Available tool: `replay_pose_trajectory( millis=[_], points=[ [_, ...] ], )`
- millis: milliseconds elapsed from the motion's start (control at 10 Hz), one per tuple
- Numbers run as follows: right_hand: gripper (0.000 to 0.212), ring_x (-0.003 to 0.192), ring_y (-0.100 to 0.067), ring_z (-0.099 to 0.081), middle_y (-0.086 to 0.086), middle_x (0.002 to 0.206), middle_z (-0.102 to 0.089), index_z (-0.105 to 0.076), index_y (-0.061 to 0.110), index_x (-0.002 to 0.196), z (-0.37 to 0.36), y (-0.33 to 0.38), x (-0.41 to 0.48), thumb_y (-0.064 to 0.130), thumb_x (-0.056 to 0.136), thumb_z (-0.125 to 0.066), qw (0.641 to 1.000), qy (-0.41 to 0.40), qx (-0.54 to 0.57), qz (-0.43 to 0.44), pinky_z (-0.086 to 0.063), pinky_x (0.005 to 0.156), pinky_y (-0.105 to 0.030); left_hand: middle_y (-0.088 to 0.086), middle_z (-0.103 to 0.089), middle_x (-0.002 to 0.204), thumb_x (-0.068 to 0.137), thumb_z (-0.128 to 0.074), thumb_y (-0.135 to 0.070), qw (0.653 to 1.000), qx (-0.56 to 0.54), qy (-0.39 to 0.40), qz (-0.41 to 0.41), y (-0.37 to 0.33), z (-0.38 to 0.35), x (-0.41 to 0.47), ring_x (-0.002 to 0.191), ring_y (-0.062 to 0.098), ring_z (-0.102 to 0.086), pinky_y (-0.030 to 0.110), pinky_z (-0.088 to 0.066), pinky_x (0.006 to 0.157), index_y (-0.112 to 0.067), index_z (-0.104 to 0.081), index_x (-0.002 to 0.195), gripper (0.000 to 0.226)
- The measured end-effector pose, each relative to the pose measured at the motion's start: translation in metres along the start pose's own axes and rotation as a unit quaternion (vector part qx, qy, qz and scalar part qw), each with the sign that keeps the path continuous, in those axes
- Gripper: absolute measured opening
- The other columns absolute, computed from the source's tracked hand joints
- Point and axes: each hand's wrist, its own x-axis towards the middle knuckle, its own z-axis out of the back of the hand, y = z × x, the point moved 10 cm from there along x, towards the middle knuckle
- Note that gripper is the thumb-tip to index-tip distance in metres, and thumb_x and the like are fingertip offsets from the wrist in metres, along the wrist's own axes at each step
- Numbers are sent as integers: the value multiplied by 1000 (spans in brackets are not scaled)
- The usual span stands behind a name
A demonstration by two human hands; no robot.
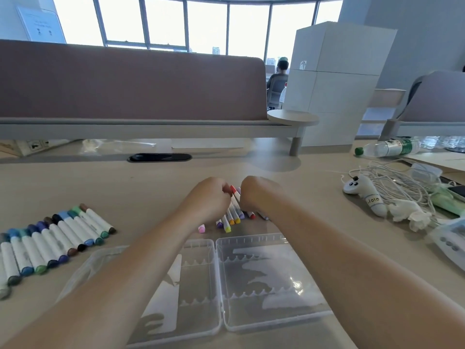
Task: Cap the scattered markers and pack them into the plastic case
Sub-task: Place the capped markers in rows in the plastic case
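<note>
A clear plastic case [264, 280] lies open and flat near the desk's front edge, with nothing in it. Just beyond it is a small cluster of warm-coloured markers [232, 219], white barrels with yellow, orange, purple, pink and red caps. My left hand [206, 197] and my right hand [254, 195] hover close together over that cluster, fingers curled. Between them sits a white marker with a red cap [234, 195], and both hands appear to hold it; the fingertips are hidden. A row of several capped blue, green and brown markers [54, 239] lies at the left.
At the right lie a white game controller [362, 191], tangled white cables [400, 182], crumpled tissue [407, 212] and a water bottle [390, 148] on its side. A desk divider [130, 81] and a cable slot [159, 157] stand behind.
</note>
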Motion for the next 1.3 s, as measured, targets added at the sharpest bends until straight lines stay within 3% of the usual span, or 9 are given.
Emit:
replay_pose_trajectory(
  millis=[200, 300, 400, 500, 700, 1000, 1100, 1200, 1300],
  points=[
    [19, 69, -18, -54, -5, 84, -57, -64, 8, 108, 13, -14, -13, 17, 92, -60, 999, 0, 32, -16, -52, 68, -29, 8, -65, 104, 95, -43, -9, 1000, -6, -8, 6, 0, 1, -3, 84, 21, -58, 26, -42, 65, -14, -69, 111, 32],
    [10, 60, -19, -51, -10, 78, -59, -66, 4, 88, 18, -41, -41, 14, 86, -63, 995, 49, 81, -20, -48, 61, -27, -4, -67, 95, 94, -43, -12, 1000, -21, -9, 0, -9, -7, -10, 95, 21, -60, 38, -51, 87, -21, -68, 112, 32],
    [23, 38, -14, -40, -8, 57, -53, -59, 6, 62, 13, -69, -87, 9, 86, -60, 985, 114, 131, -19, -32, 44, -18, -13, -64, 103, 95, -43, -17, 999, -15, 6, -29, -37, -21, -26, 113, 17, -57, 29, -29, 106, -35, -65, 121, 39],
    [24, 31, -14, -33, -6, 47, -46, -55, 8, 58, 7, -93, -130, 9, 82, -57, 979, 130, 153, -26, -26, 40, -14, -10, -62, 113, 100, -47, -21, 994, -22, 49, -98, -77, -41, -45, 107, 10, -53, 17, -29, 72, -34, -64, 125, 34],
    [22, 30, -14, -32, -3, 43, -45, -57, 12, 58, -15, -112, -175, 11, 79, -56, 978, 167, 126, -22, -24, 38, -12, -4, -68, 117, 93, -59, -33, 978, 10, 107, -181, -111, -87, -71, 109, 18, -61, 32, -46, 98, -24, -71, 115, 27],
    [36, 23, -12, -31, 1, 31, -41, -51, 7, 56, -34, -121, -186, 13, 92, -55, 974, 160, 156, -32, -23, 35, -13, 3, -60, 127, 94, -57, -33, 969, 140, 140, -145, -112, -112, -81, 116, 22, -56, 34, -45, 96, -19, -63, 122, 32],
    [35, 27, -13, -32, -2, 37, -42, -52, 8, 58, -41, -127, -179, 15, 93, -53, 977, 163, 134, -31, -26, 36, -18, 21, -61, 103, 86, -57, -32, 944, 161, 203, -204, -121, -123, -91, 87, 38, -59, 43, -47, 75, -11, -58, 101, 26],
    [37, 39, -16, -37, -5, 49, -47, -52, 9, 58, -43, -127, -173, 22, 92, -58, 982, 149, 114, -18, -32, 44, -23, 22, -61, 119, 95, -52, -29, 953, 144, 201, -176, -119, -123, -91, 104, 42, -62, 47, -52, 88, -8, -59, 125, 37],
    [36, 44, -19, -40, -5, 51, -49, -55, 9, 60, -44, -132, -168, 26, 91, -63, 984, 142, 107, -13, -35, 47, -25, 5, -65, 122, 93, -60, -36, 977, 96, 136, -131, -119, -112, -88, 107, 22, -64, 34, -53, 89, -17, -65, 122, 35]
  ],
)
